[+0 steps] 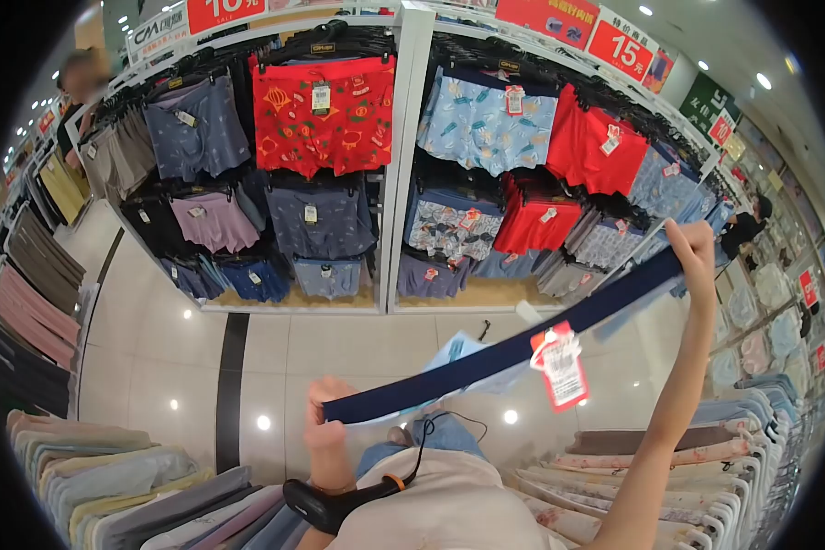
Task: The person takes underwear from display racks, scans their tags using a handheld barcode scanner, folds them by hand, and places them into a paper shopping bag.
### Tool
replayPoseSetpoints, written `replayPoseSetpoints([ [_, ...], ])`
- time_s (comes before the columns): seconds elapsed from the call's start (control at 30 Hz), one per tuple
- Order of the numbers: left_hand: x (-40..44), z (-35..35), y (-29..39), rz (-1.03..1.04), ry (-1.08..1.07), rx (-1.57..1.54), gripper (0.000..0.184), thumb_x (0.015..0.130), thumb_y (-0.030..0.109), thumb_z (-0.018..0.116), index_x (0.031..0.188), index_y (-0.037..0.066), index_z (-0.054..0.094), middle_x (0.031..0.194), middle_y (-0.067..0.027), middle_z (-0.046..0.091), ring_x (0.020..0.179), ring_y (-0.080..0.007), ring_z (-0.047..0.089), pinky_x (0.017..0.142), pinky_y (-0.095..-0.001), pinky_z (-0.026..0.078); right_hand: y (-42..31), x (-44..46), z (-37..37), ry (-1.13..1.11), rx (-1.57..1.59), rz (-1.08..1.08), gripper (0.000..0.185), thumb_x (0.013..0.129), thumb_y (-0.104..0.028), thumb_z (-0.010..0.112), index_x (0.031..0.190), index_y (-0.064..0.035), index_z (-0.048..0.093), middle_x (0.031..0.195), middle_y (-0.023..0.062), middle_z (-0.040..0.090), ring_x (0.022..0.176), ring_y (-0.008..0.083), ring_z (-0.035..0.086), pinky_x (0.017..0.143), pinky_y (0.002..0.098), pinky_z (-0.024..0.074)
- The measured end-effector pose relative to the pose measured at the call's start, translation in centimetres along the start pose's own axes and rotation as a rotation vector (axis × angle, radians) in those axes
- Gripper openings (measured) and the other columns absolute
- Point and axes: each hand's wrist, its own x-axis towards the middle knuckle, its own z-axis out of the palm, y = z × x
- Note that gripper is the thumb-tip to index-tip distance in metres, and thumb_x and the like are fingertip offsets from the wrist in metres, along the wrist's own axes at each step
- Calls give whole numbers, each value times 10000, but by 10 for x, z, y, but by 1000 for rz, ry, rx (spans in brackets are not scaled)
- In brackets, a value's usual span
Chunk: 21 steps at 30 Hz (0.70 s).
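A pair of boxer briefs with a dark navy waistband [449, 374] is stretched between my two hands at a slant, higher on the right. My left hand [325, 423] pinches one end of the band, low and left of the middle. The other end is gripped by my right hand [692, 246], raised at arm's length. Light-blue printed fabric shows behind the band, mostly hidden. A red and white price tag [560, 367] hangs from the band. Against my left forearm lies a black and orange handheld device [339, 506] with a black cord; its kind is unclear.
Ahead stands a display rack [403, 137] with boxer briefs on hangers, including red boxer briefs [323, 115]. Clothes rails with folded-over garments [147, 477] and patterned garments [651, 486] flank me. One person [75, 92] is at far left, another [747, 227] at far right.
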Motion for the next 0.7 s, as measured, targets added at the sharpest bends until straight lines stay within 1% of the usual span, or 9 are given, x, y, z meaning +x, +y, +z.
replayPoseSetpoints([
  [0.07, -4, -1, 2, 35, 122, -84, 269, 632, 101, 641, 542, 96, 389, 395, -9, 339, 310, -124, 288, 352, -281, 192, 12, -2, -14, 123, 36, 88, 490, 859, -152, 546, 487, -109, 230, 481, -95, 228, 454, 22, 171, 432, 271, 109],
  [0.13, -5, 1, 7, -13, 36, -85, 315, 616, 68, 649, 472, 80, 368, 409, -31, 349, 341, -148, 313, 379, -289, 208, 32, -8, -31, 210, 28, 219, 481, 857, -151, 551, 498, -106, 234, 488, -95, 226, 456, 20, 168, 434, 266, 110],
  [0.27, 6, 8, 3, -94, -178, -57, 384, 624, 72, 695, 437, 41, 360, 421, -71, 338, 350, -179, 307, 390, -296, 221, 38, -16, -32, 227, -1, 198, 473, 854, -155, 551, 512, -87, 233, 486, -85, 226, 462, 24, 173, 438, 269, 110],
  [0.37, 15, 9, 9, -334, -475, 607, 336, 669, 124, 707, 488, -21, 464, 451, -117, 386, 359, -194, 336, 391, -302, 268, -26, -10, -13, 73, 24, -17, 447, 809, -117, 546, 486, -60, 241, 458, -26, 221, 419, 88, 168, 436, 284, 114],
  [0.47, 33, 44, 7, -670, -434, 1150, 246, 710, 144, 670, 615, -57, 564, 511, -184, 481, 422, -274, 456, 431, -339, 335, -61, -6, -12, -83, 274, -149, 455, 718, -167, 615, 447, -35, 274, 424, 14, 270, 364, 127, 211, 403, 283, 133],
  [0.53, 31, 39, -10, -634, -325, 1217, 193, 737, 127, 620, 673, -53, 591, 588, -218, 526, 514, -332, 509, 482, -359, 378, -72, -11, -3, -193, 586, -170, 463, 623, -212, 679, 415, -28, 308, 414, 50, 378, 326, 139, 313, 354, 262, 192],
  [0.57, 31, 35, -17, -611, -269, 1251, 177, 751, 119, 595, 703, -50, 605, 627, -235, 549, 560, -361, 535, 508, -369, 399, -80, -11, 6, -265, 727, -210, 450, 589, -199, 712, 396, -33, 340, 442, 113, 464, 324, 162, 412, 328, 243, 252],
  [0.6, 33, 32, -19, -662, -229, 1294, 144, 755, 85, 561, 804, -44, 604, 711, -248, 559, 713, -411, 529, 590, -373, 426, -81, -10, 15, -381, 877, -312, 455, 565, -208, 746, 400, -35, 359, 473, 141, 494, 338, 183, 451, 330, 240, 288],
  [0.7, 29, 13, -38, -508, 46, 1324, 201, 777, 77, 522, 930, -41, 575, 769, -238, 578, 755, -374, 568, 650, -365, 436, -112, -26, 46, -494, 1150, -283, 351, 584, -155, 756, 471, -2, 462, 558, 172, 529, 387, 220, 474, 353, 260, 325],
])
